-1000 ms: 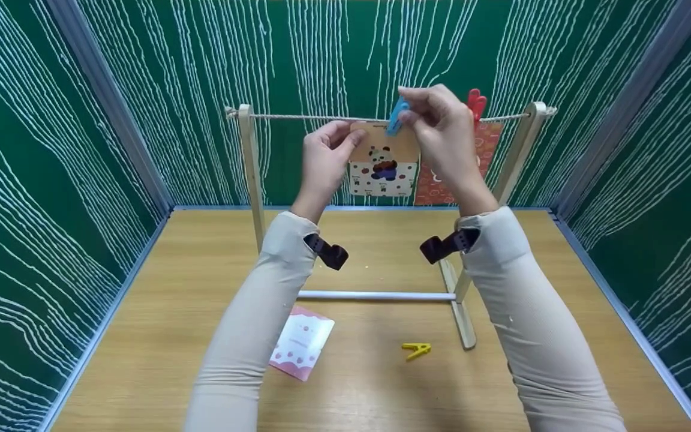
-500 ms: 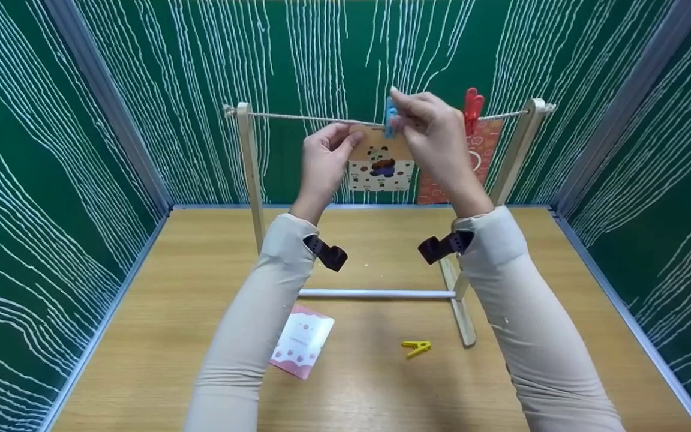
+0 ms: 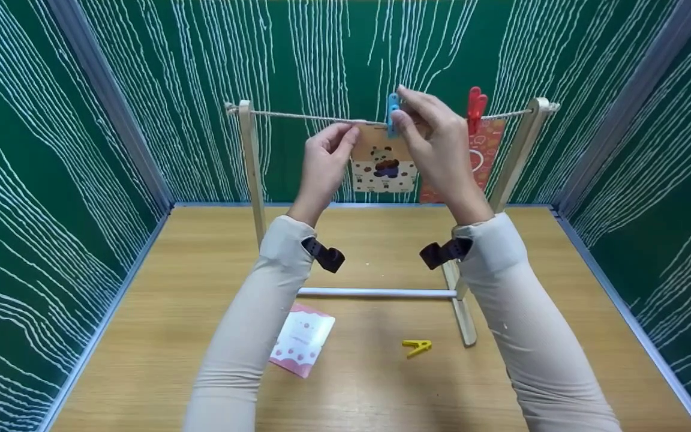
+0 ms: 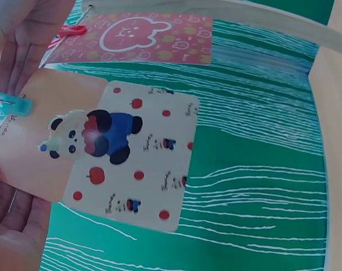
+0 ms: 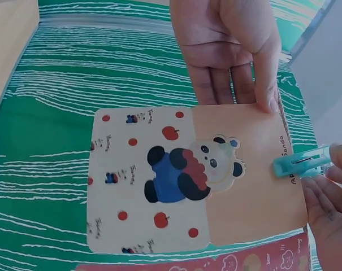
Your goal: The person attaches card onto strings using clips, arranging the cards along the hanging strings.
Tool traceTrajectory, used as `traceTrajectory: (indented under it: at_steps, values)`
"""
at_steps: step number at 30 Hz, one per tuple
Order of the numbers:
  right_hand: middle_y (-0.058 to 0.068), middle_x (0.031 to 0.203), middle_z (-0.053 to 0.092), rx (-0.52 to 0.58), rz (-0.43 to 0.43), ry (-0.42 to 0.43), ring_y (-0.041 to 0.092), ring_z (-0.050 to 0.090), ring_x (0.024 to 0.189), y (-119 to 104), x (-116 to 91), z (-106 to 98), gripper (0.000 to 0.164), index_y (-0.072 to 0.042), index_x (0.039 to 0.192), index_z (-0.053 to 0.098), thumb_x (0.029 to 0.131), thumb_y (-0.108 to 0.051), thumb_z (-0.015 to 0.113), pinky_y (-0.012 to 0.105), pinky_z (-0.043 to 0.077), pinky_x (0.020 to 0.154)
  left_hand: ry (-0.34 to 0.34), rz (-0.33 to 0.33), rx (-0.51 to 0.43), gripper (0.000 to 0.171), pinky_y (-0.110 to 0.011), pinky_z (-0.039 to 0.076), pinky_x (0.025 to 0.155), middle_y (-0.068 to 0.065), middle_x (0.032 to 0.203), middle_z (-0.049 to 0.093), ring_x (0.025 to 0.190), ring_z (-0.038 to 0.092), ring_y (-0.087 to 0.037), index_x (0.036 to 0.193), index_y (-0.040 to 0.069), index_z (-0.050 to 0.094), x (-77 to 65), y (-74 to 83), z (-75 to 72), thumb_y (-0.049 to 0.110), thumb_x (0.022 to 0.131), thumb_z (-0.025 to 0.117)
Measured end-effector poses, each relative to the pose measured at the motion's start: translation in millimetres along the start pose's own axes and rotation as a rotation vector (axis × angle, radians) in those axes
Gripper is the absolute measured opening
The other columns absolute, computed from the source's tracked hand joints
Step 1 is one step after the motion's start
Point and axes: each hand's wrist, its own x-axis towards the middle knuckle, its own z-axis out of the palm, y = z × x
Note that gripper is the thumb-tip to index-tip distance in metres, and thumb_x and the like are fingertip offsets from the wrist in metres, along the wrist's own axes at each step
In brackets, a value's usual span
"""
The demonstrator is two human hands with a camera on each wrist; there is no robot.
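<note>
A peach-and-white panda card [image 3: 385,171] hangs upright at the rope [image 3: 297,116]. My left hand [image 3: 326,159] pinches its upper left corner between thumb and fingers. A light blue clothespin [image 3: 393,117] bites over the card's top edge near the middle, its handles pointing up. My right hand [image 3: 438,147] is at the clothespin, thumb on its handle and index fingertip by its top. The right wrist view shows the clothespin [image 5: 301,162] across the card's printed edge, with the thumb [image 5: 341,155] at the handle end.
A red clothespin [image 3: 475,111] holds a red bear card [image 3: 488,150] on the rope, right of my hand. Wooden posts [image 3: 250,168] carry the rope. On the table [image 3: 201,288] lie a pink-and-white card [image 3: 302,339] and a yellow clothespin [image 3: 417,347]. A white bar [image 3: 381,293] joins the stand's feet.
The blue clothespin has gone from tilted to nearly upright over the card's edge. My right hand's fingers have loosened and straightened somewhat. The left hand keeps its pinch on the corner.
</note>
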Motion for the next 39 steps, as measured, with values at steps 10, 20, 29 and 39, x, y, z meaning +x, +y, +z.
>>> traceTrajectory:
  at_steps: [10, 20, 29, 39]
  values:
    - [0.009, 0.124, 0.064, 0.088, -0.012, 0.033, 0.010, 0.062, 0.102, 0.4, -7.4, -2.6, 0.038, -0.006, 0.131, 0.058, 0.095, -0.019, 0.060, 0.019, 0.051, 0.089, -0.021, -0.032, -0.040, 0.033, -0.023, 0.046, 0.100, -0.007, 0.126, 0.061, 0.113, 0.058, -0.013, 0.128, 0.007, 0.058, -8.0, -7.9, -7.6, 0.022, 0.101, 0.048]
    - [0.010, 0.125, 0.063, 0.126, -0.008, -0.024, 0.018, 0.065, 0.104, 3.9, -19.8, -8.0, 0.039, -0.006, 0.132, 0.058, 0.094, -0.015, 0.061, 0.019, 0.051, 0.089, -0.092, -0.065, 0.000, 0.032, -0.023, 0.045, 0.102, -0.007, 0.125, 0.060, 0.113, 0.059, -0.015, 0.129, 0.009, 0.056, -15.5, -21.5, -16.0, 0.021, 0.101, 0.048]
    - [0.009, 0.122, 0.065, 0.119, 0.006, -0.089, 0.005, 0.062, 0.096, 15.0, -38.3, -14.5, 0.037, -0.006, 0.130, 0.059, 0.094, -0.015, 0.062, 0.017, 0.050, 0.079, -0.126, -0.105, 0.018, 0.032, -0.027, 0.045, 0.103, -0.009, 0.128, 0.061, 0.116, 0.059, -0.019, 0.129, 0.009, 0.055, -26.0, -43.7, -28.2, 0.023, 0.102, 0.047]
    - [0.009, 0.124, 0.064, 0.146, 0.088, -0.178, 0.007, 0.063, 0.102, 30.9, -66.7, -26.5, 0.035, -0.006, 0.128, 0.059, 0.094, -0.012, 0.061, 0.016, 0.051, 0.086, -0.130, -0.180, 0.028, 0.032, -0.029, 0.045, 0.104, -0.008, 0.126, 0.062, 0.118, 0.058, -0.019, 0.130, 0.011, 0.054, -47.2, -69.5, -38.6, 0.023, 0.102, 0.047]
